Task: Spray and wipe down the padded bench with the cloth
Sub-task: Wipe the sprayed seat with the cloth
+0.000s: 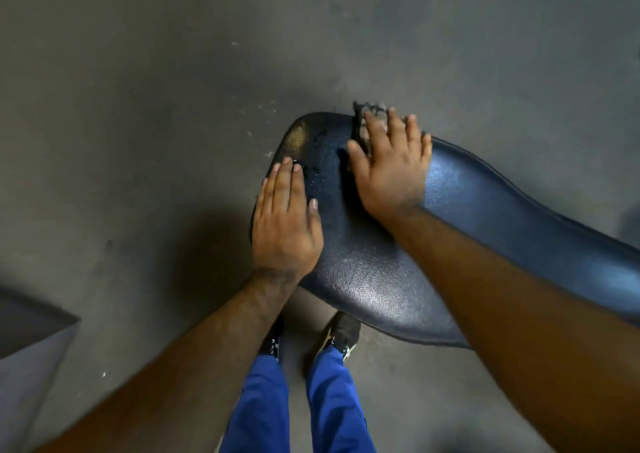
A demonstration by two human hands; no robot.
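Because the padded bench (381, 279) runs its long axis from the rounded end near the person out toward the right edge of view, the unwiped length of the surface lies to the right of both hands. The right hand (391, 165) lies flat, fingers spread, pressing the dark cloth (363, 117) against the far edge near the rounded end. The left hand (285, 220) rests flat and empty on the near-left edge, beside wet droplets (311, 172). Judged nearer the cloth, the right hand leads.
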